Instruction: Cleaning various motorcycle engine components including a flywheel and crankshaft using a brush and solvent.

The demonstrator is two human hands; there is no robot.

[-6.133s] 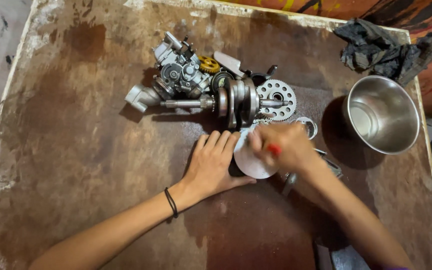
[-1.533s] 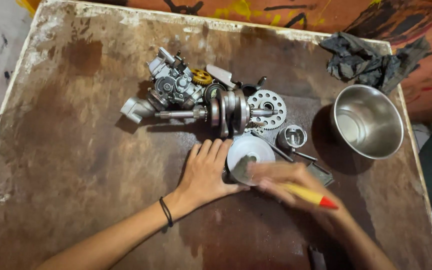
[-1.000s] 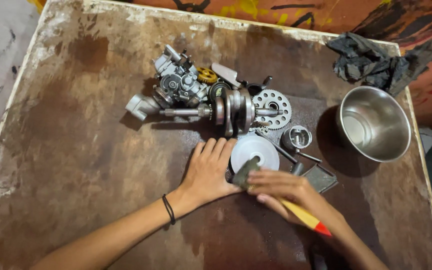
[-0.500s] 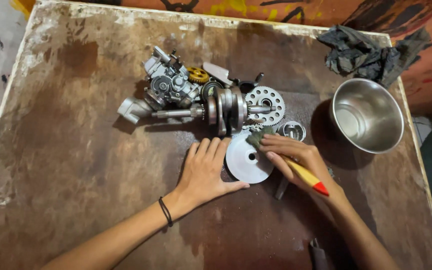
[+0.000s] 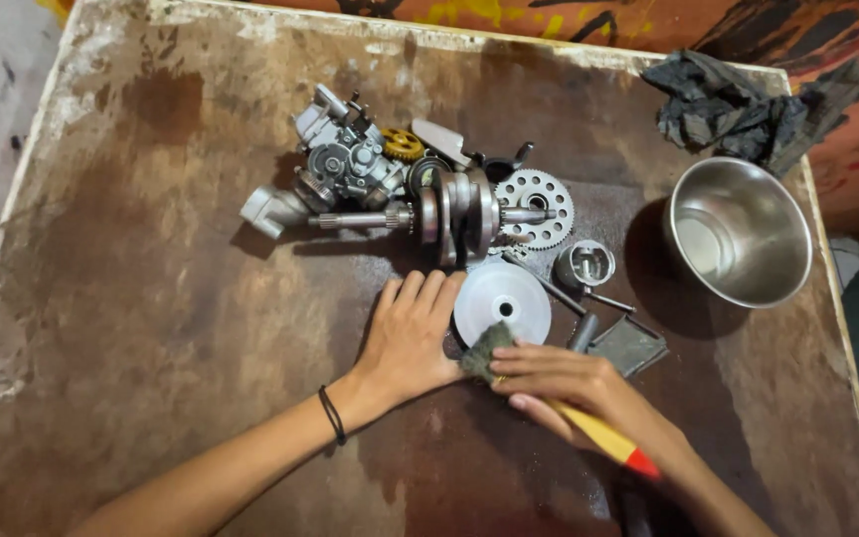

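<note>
Both hands work at the near edge of a round, pale metal disc (image 5: 502, 300) lying flat on the stained brown table (image 5: 131, 298). Spread open and pressed palm-down, the left hand (image 5: 412, 338) lies just left of the disc, fingertips touching its rim; a thin black band circles that wrist. Curled around a paintbrush (image 5: 559, 403), the right hand (image 5: 574, 383) grips its yellow handle with the red tip pointing back toward the person, and the dark bristles touch the disc's lower edge.

Directly behind the disc lies a crankshaft assembly (image 5: 454, 207) with a long shaft running left, and beside it on the right a toothed sprocket (image 5: 537, 207) with drilled holes. Farther left sits a carburettor-like cluster of grey metal parts (image 5: 345, 169) with a small brass gear (image 5: 403, 145). Right of the disc stand a small piston-like cup (image 5: 586, 265), a few dark rods and a flat grey plate (image 5: 628, 345). A shiny steel bowl (image 5: 738, 231) stands well apart to the right, and a crumpled dark rag (image 5: 738, 104) lies at the far right corner.
</note>
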